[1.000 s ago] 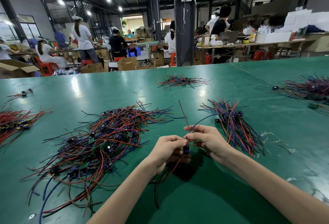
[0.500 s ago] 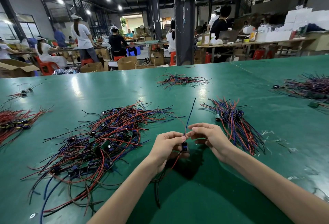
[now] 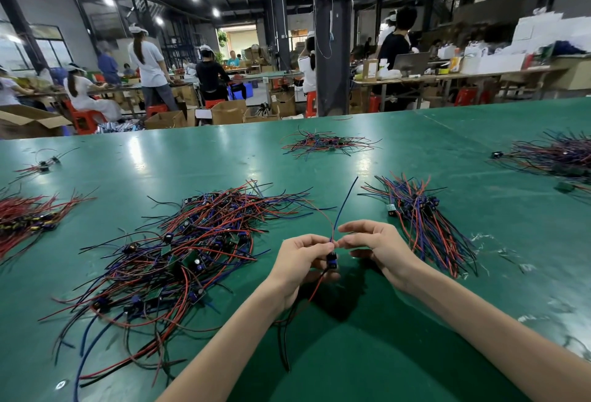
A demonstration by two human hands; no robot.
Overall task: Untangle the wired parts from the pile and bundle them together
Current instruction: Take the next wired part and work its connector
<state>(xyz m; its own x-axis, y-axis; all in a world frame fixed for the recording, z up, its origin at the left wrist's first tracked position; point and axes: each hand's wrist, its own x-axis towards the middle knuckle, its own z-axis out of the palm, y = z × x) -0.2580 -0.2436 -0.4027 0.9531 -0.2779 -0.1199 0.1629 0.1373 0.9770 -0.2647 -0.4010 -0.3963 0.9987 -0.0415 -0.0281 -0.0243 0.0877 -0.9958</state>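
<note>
Factory assembly hall: long green worktables [image 3: 192, 158], capped workers [image 3: 147, 59], cartons [image 3: 228, 112].

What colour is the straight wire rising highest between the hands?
The wire is blue; the head view shows it.

My left hand [image 3: 300, 261] pinches a small black wired part [image 3: 331, 258] over the glossy green tabletop [image 3: 511, 241], its thin blue wire [image 3: 345, 203] and a red one rising from my fingertips while red and black leads trail back under my wrist. My right hand [image 3: 380, 248] sits just beside it, fingers loosely curved, tips meeting the left's at the base of those wires, though I cannot tell whether they grip. To my left sprawls the tangled pile of red, blue and black wired parts [image 3: 179, 254]; to my right lies a straighter sheaf of the same parts [image 3: 425, 225].
</note>
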